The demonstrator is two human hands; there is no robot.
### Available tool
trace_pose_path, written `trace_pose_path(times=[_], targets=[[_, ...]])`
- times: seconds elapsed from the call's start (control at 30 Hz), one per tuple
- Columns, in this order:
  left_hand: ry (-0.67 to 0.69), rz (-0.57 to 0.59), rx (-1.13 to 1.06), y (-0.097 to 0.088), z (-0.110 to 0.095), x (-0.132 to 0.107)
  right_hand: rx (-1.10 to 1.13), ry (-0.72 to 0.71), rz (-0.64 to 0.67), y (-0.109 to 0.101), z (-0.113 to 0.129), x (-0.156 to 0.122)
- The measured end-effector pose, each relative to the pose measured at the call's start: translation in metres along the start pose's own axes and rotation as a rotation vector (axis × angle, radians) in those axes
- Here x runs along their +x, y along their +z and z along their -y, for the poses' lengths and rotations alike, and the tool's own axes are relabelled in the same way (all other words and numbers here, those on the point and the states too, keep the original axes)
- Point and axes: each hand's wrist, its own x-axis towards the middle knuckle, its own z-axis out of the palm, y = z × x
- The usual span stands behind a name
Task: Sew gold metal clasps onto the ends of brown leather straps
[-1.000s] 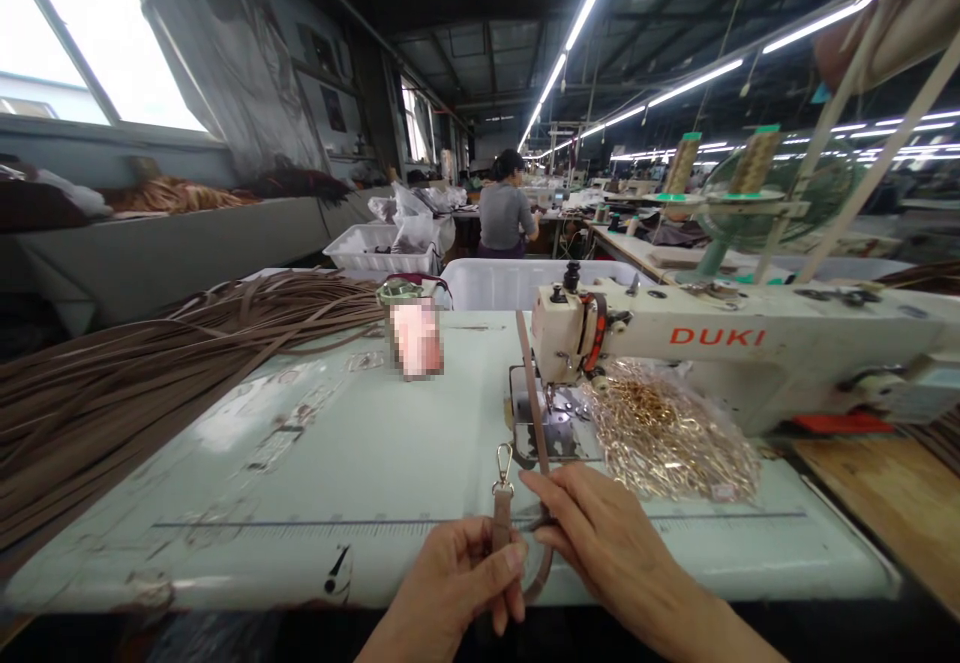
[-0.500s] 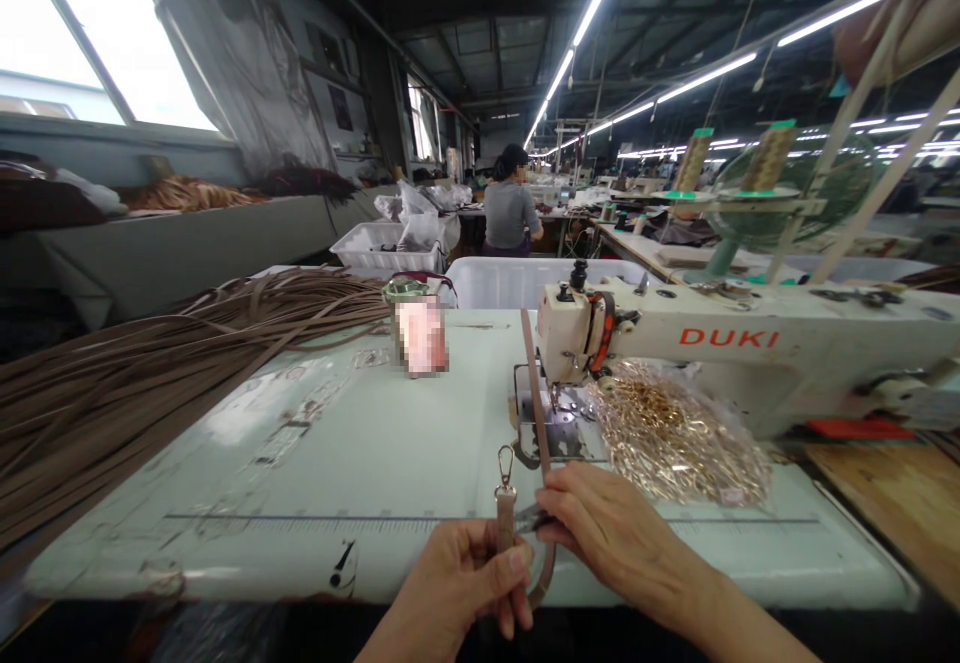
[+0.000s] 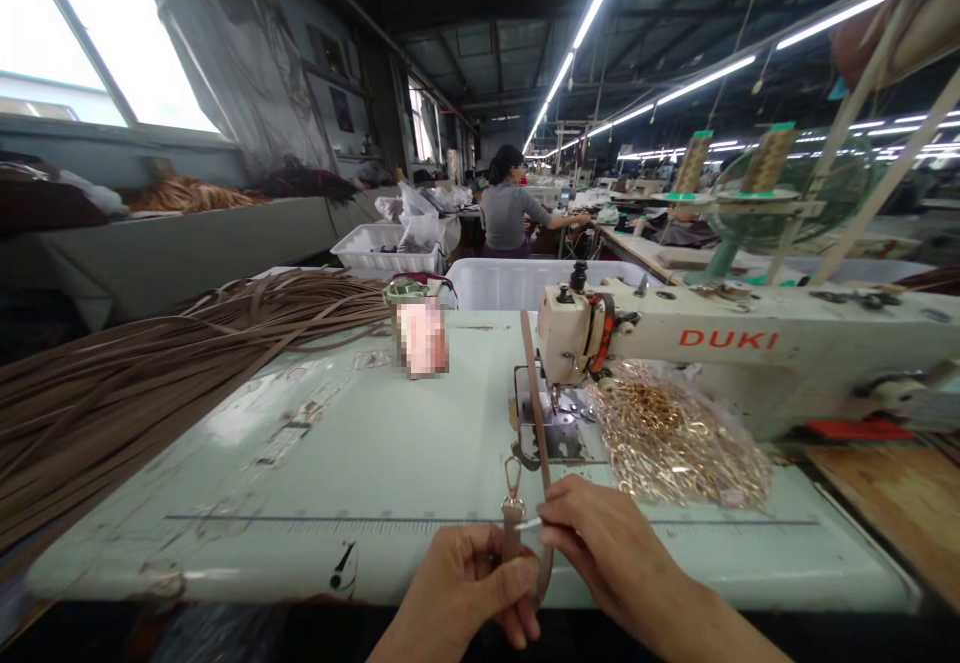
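We find both forearms (image 3: pixel 709 615) bare and angled inward from below. We record the left hand (image 3: pixel 480 578) with its thumb (image 3: pixel 510 581) laid across curled fingers in a pinch; the right hand (image 3: pixel 604 533), back uppermost, has its fingertips (image 3: pixel 552 509) drawn together just beside it.

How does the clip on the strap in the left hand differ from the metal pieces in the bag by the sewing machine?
The clip is a single piece at the end of the strap; the metal pieces form a dense heap. The clip sits in the open just beyond the left hand, while the metal pieces lie in a clear bag. Both look shiny and metallic.
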Motion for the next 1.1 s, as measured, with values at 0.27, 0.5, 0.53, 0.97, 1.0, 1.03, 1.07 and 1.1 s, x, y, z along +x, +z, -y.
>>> trace_pose_path(times=[0.27,0.5,0.53,0.97,1.0,1.03,1.07,1.1], targets=[[-0.019,-0.039,-0.059,0.0,-0.005,-0.002,0.271,0.387,-0.02,0.009,-0.003,-0.013],[-0.059,-0.107,-0.01,0.002,-0.025,-0.011,0.523,0.43,0.091,0.022,0.006,-0.014],[-0.054,-0.114,-0.027,0.002,-0.027,-0.014,0.483,0.403,0.05,0.022,0.006,-0.014],[-0.028,0.053,0.019,-0.003,-0.023,-0.025,0.062,0.136,-0.011,0.036,0.009,0.005],[-0.026,0.056,0.023,-0.003,-0.023,-0.026,0.085,0.131,-0.019,0.036,0.009,0.005],[-0.026,0.056,0.024,-0.003,-0.023,-0.026,0.114,0.135,-0.029,0.035,0.01,0.006],[-0.029,0.052,0.023,-0.003,-0.023,-0.027,0.148,0.146,-0.041,0.032,0.01,0.006],[-0.032,0.046,0.02,-0.003,-0.023,-0.027,0.184,0.168,-0.048,0.03,0.011,0.007]])
